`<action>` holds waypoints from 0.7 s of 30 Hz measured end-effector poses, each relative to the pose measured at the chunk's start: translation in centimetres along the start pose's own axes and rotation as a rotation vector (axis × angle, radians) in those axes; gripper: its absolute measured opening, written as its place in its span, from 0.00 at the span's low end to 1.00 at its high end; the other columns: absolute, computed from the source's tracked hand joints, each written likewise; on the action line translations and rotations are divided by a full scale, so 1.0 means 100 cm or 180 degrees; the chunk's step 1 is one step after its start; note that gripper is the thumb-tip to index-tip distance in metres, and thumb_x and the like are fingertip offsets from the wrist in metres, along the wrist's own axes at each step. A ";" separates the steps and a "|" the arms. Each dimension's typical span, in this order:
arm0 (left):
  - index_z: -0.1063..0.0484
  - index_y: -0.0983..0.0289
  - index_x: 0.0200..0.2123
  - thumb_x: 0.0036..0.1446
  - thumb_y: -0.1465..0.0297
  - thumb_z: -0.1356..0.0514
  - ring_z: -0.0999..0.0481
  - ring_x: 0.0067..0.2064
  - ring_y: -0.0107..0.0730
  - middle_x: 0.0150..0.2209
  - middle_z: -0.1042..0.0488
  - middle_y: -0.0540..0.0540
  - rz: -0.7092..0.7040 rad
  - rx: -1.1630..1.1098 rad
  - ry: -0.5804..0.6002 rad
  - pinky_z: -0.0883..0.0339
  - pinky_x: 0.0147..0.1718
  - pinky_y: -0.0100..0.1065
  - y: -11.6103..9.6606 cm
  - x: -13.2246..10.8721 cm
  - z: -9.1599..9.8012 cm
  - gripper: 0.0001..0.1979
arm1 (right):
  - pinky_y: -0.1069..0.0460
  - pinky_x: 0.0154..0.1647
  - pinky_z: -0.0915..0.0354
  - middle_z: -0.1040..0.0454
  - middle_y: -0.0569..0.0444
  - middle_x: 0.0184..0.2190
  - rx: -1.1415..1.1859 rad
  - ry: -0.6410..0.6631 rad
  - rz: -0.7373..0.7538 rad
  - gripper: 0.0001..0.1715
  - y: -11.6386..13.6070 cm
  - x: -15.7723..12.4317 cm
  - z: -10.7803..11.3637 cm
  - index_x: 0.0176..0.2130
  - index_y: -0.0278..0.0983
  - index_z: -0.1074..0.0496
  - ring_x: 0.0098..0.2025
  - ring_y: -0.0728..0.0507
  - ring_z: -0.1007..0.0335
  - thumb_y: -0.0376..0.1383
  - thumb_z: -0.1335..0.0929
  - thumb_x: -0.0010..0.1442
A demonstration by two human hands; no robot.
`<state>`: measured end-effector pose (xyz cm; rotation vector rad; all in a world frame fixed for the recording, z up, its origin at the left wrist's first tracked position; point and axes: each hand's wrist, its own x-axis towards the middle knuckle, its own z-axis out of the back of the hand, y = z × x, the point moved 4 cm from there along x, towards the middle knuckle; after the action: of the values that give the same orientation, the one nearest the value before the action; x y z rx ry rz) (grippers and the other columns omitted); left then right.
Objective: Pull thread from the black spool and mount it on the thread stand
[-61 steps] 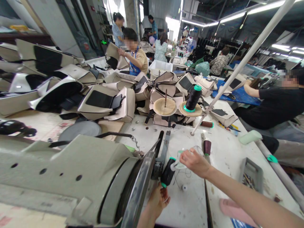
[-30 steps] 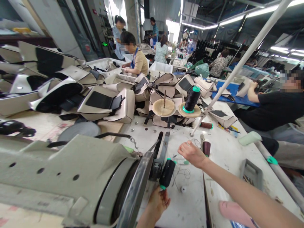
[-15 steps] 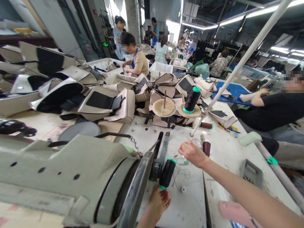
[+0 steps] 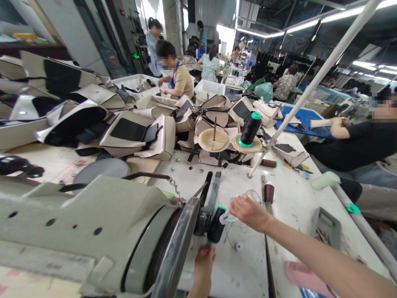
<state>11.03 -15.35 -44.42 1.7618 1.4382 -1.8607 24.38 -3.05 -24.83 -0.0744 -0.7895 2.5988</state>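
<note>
Lower than a moment ago, the black thread spool [image 4: 216, 224] now sits close against the sewing machine [image 4: 93, 231], with the person's left hand [image 4: 204, 260] under it, fingertips touching its green bottom rim; how firmly that hand grips cannot be told. The right hand [image 4: 248, 212] has drawn back toward the spool and is closed around a crumpled clear plastic wrapper [image 4: 231, 214] just beside the spool's top. On the white worktop [image 4: 297, 198] near the hands lie a small white bobbin [image 4: 238, 246] and a dark maroon spool [image 4: 269, 193], while a second black spool [image 4: 249, 129] stands upright on a round stand farther back, next to a bare stand [image 4: 213, 140]. Beige and black seat covers [image 4: 136, 132] are heaped behind, and a co-worker in a black shirt [image 4: 356, 145] sits at the right.
</note>
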 end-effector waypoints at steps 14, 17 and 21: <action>0.28 0.69 0.27 0.50 0.80 0.40 0.33 0.53 0.37 0.39 0.27 0.58 0.0145 -0.0602 0.0017 0.40 0.55 0.40 0.002 -0.006 0.000 0.04 | 0.45 0.44 0.45 0.32 0.50 0.34 0.0003 -0.0005 -0.0200 0.07 -0.006 -0.006 0.000 0.39 0.34 0.36 0.38 0.43 0.38 0.27 0.40 0.60; 0.27 0.68 0.29 0.53 0.81 0.42 0.36 0.56 0.36 0.41 0.27 0.58 0.0190 -0.0804 0.0161 0.43 0.57 0.41 0.001 -0.011 -0.005 0.05 | 0.46 0.46 0.46 0.32 0.51 0.36 0.0038 -0.0072 -0.0073 0.07 0.007 -0.004 0.002 0.40 0.35 0.37 0.40 0.44 0.38 0.28 0.41 0.61; 0.28 0.68 0.29 0.54 0.80 0.43 0.29 0.50 0.35 0.38 0.25 0.57 0.0296 -0.1058 0.0284 0.39 0.54 0.39 0.002 -0.013 -0.012 0.06 | 0.45 0.44 0.45 0.32 0.51 0.33 0.0026 -0.0040 -0.0226 0.07 -0.003 -0.001 -0.001 0.38 0.35 0.37 0.37 0.43 0.37 0.27 0.40 0.60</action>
<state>12.32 -15.18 -43.17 1.7296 1.5612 -1.4165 24.65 -2.77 -24.77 -0.0271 -0.7717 2.5377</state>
